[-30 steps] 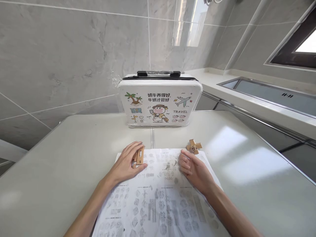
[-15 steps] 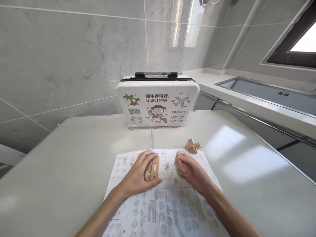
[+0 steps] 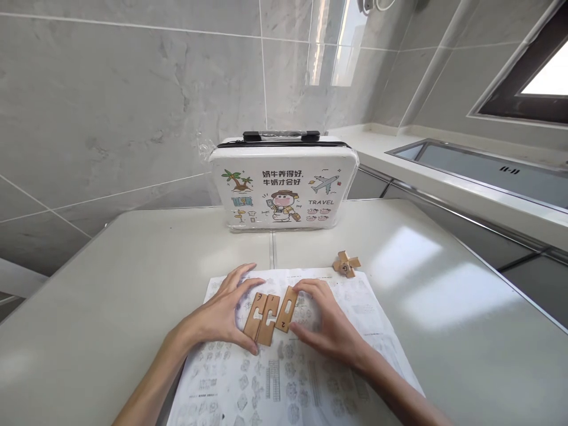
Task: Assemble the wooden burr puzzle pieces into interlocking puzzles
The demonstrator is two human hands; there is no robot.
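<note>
We are no longer keeping the wooden pieces (image 3: 268,312) bunched on edge under our left hand (image 3: 219,316) near the top left of the instruction sheet (image 3: 355,331); we are now laying them flat, side by side, at its middle. Our left hand is pinching the two left pieces (image 3: 261,318) between thumb and fingers. Our right hand (image 3: 328,328), curled and empty a moment ago, is now gripping the third piece (image 3: 287,307) just beside them.
</note>
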